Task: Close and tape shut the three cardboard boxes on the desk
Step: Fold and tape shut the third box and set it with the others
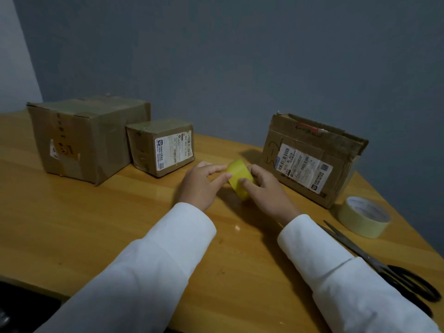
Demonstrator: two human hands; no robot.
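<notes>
I have the yellow tape roll (240, 178) held just above the table (96, 224) in both hands, left hand (200, 182) pinching its near edge, right hand (260, 186) wrapped round its side. To do this well I'd steady it with the right and feel for the loose end with a left fingertip. The rightmost box (310, 159), just beyond my right hand, looks roughly closed, and the other two boxes (108, 138) stand back left.

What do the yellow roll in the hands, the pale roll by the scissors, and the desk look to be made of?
Yellow roll: likely glossy plastic packing tape; it looks slightly translucent with a sheen.
Pale roll: probably paper masking tape; matt cream surface, white core.
Desk: wood or wood-look laminate; orange-brown grain lines under a shiny, reflective finish.
Scissors: grey metal blades, black handles, probably plastic.
</notes>
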